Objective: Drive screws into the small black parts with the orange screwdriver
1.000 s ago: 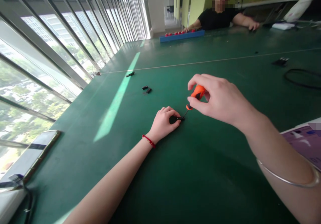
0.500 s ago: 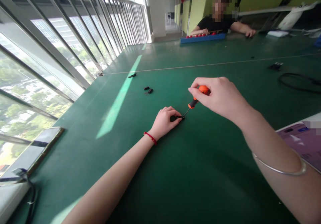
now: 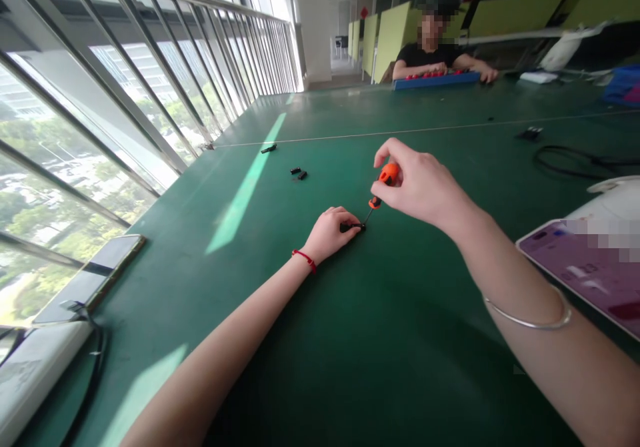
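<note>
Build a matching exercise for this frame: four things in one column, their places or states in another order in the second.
Things:
1. screwdriver
2. small black part
3. phone
4. blue tray

Places:
A. far end of the table, before the other person
B. table's right edge, screen up
C. pinned under the left hand
D. tilted in the right hand, tip down

Pairs: 1-D, 2-C, 3-B, 4-A

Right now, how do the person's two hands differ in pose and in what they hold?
The left hand rests on the green table, pinning a small black part; the right hand is raised, gripping an orange-handled screwdriver. Left wrist wears a red string, right a silver bangle. Both meet at the part.
</note>
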A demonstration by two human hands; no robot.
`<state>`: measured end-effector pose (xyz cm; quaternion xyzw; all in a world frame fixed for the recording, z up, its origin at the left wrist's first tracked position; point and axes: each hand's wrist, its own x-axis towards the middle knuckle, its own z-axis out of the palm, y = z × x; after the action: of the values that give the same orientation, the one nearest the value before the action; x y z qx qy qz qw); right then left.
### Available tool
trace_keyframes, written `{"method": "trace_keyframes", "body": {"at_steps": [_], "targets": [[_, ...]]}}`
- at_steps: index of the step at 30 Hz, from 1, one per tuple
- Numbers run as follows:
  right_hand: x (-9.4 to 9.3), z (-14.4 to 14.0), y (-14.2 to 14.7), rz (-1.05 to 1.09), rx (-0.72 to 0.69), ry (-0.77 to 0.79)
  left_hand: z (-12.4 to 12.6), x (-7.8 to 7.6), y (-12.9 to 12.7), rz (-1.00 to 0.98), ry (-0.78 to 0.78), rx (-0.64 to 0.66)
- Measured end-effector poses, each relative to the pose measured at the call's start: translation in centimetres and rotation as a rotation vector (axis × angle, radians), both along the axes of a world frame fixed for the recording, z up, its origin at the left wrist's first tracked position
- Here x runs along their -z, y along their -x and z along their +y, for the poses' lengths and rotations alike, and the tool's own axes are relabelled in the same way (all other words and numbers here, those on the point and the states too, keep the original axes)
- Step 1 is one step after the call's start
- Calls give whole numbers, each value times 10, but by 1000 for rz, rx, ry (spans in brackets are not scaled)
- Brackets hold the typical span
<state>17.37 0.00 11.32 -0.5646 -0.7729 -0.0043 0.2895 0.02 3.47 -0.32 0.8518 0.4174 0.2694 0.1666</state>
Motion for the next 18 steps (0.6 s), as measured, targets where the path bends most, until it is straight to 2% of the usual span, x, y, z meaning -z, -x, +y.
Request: {"method": "trace_keyframes", "body": {"at_steps": [7,13,18], "targets": [[0,-16,6,8,77,-3,-25,-1,3,10,2,25],[-3,-33,10,-12,36,-5,-43,1,2,20,-12,19],[-2,-40,5,-23,16,-55,-49,4,1,24,-35,-2]]}}
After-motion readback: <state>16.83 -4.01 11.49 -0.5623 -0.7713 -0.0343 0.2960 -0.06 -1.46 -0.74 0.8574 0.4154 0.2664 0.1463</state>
